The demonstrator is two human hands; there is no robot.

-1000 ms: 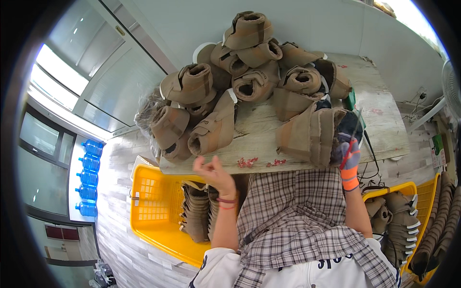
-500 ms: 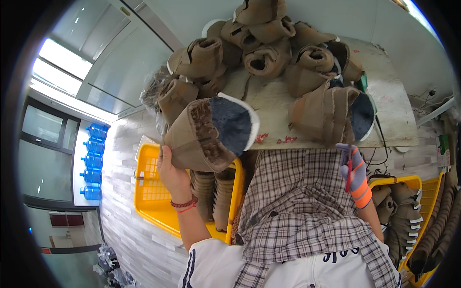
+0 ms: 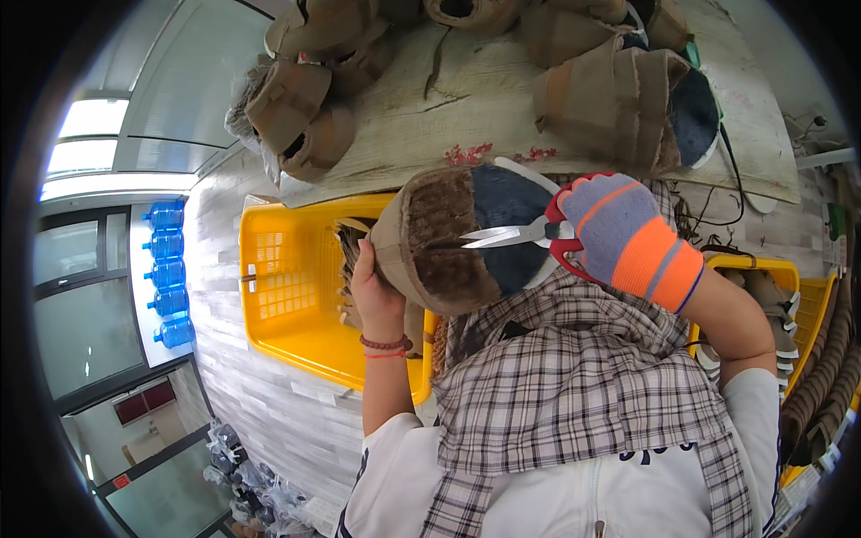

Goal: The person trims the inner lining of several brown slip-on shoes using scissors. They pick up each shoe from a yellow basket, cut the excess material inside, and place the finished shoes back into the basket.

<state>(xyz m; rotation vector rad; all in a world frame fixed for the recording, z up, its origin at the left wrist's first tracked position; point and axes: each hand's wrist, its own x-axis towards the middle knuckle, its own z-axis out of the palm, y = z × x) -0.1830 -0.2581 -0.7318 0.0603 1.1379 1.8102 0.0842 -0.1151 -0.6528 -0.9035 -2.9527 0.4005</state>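
My left hand (image 3: 377, 291) grips the side of a brown boot upper (image 3: 439, 197), with its wide opening turned up in front of my body. Brown fleece and dark blue fleece line it, and a white edge runs round the blue end. In a grey and orange glove, my right hand (image 3: 619, 229) is closed on red-handled scissors (image 3: 516, 235). The blades lie over the upper's opening and point left across the fleece. Whether they touch the lining, I cannot tell. A checked apron (image 3: 574, 377) lies beneath.
More brown uppers (image 3: 619, 108) lie on the worn table (image 3: 484, 117). A yellow basket (image 3: 305, 336) holding uppers stands at the left, and other yellow baskets (image 3: 758, 264) with stacked uppers at the right. Blue water bottles (image 3: 170, 272) line the far left; a black cord (image 3: 737, 179) hangs at the table's right.
The boot upper has come down and closer to me in my left hand, its opening turned up. My right hand has brought the scissors left and over it. The view has tilted lower.
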